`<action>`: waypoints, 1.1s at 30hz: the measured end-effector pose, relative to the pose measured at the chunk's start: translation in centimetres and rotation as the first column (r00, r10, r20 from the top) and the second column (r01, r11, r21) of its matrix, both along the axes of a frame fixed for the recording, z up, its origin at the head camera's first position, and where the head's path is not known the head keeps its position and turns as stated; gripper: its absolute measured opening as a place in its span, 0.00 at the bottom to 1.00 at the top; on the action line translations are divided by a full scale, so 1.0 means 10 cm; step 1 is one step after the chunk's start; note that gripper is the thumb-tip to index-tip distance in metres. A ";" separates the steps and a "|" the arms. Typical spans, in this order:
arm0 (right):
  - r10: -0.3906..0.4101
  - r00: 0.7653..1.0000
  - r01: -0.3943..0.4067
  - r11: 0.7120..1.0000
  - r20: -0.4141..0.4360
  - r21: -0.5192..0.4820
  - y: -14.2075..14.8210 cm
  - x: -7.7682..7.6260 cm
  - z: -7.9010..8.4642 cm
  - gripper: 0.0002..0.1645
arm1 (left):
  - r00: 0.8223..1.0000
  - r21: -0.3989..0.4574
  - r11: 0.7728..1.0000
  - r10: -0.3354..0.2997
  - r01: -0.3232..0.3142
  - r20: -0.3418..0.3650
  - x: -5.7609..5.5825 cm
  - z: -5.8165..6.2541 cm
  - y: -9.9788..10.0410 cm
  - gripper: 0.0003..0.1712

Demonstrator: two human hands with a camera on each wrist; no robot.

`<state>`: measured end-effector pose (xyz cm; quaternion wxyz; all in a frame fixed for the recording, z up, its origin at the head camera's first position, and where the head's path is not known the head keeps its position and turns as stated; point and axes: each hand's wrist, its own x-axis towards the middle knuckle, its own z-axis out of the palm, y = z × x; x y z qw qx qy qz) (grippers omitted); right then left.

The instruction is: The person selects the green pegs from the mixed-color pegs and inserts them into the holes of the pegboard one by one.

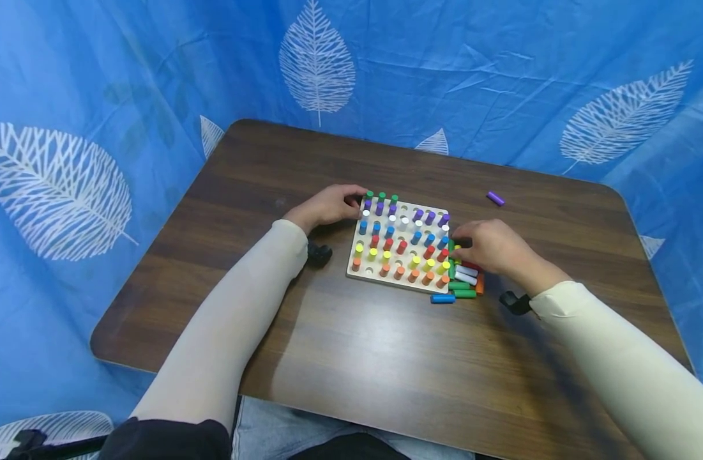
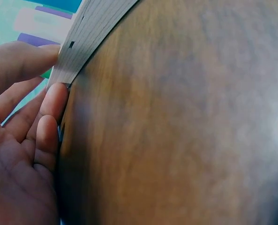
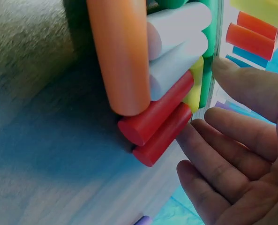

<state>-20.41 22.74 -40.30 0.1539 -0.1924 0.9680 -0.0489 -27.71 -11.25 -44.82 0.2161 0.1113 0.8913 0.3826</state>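
A pale wooden pegboard (image 1: 377, 276) lies on the table, with coloured pegs standing in rows by colour. My left hand (image 1: 327, 206) holds the board's far left corner. In the left wrist view, the thumb (image 2: 47, 55) touches the board's side near that corner and the other fingers curl around its end. My right hand (image 1: 491, 246) is at the board's right edge, fingers loosely bent, with no peg between them. Its thumb (image 3: 228, 70) touches the edge beside a row of loose pegs. Two red pegs (image 3: 164, 133) lie close to its fingertips.
Loose white pegs (image 1: 466, 275), green pegs (image 1: 463, 294), an orange peg (image 1: 480, 284) and a blue peg (image 1: 442, 299) lie by the board's near right corner. A purple peg (image 1: 495, 199) lies apart, farther back. The brown table (image 1: 351, 358) has a blue leaf-patterned curtain behind it.
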 end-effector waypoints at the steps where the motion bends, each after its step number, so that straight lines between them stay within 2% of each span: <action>1: 0.002 1.000 -0.002 1.000 -0.003 0.000 0.00 0.00 0.00 0.28 | 1.000 0.003 1.000 -0.001 0.001 -0.003 0.00 0.00 0.00 0.35; 9: 0.002 1.000 -0.002 1.000 -0.021 -0.014 0.01 -0.06 -0.02 0.27 | 1.000 0.002 1.000 -0.014 0.014 -0.010 -0.01 0.01 -0.01 0.37; 21: -0.037 0.999 0.037 0.999 -0.023 -0.007 0.00 -0.17 -0.05 0.32 | 1.000 -0.002 1.000 -0.008 0.008 0.008 -0.01 0.02 0.00 0.37; 29: -0.048 0.998 0.047 0.998 -0.027 -0.052 0.02 -0.16 -0.07 0.30 | 1.000 0.052 0.998 -0.021 0.022 -0.018 -0.02 0.02 0.00 0.40; 33: -0.031 0.998 0.026 0.997 -0.061 -0.074 0.02 -0.15 -0.08 0.29 | 0.999 0.053 0.998 -0.018 0.020 -0.027 -0.02 0.02 0.01 0.41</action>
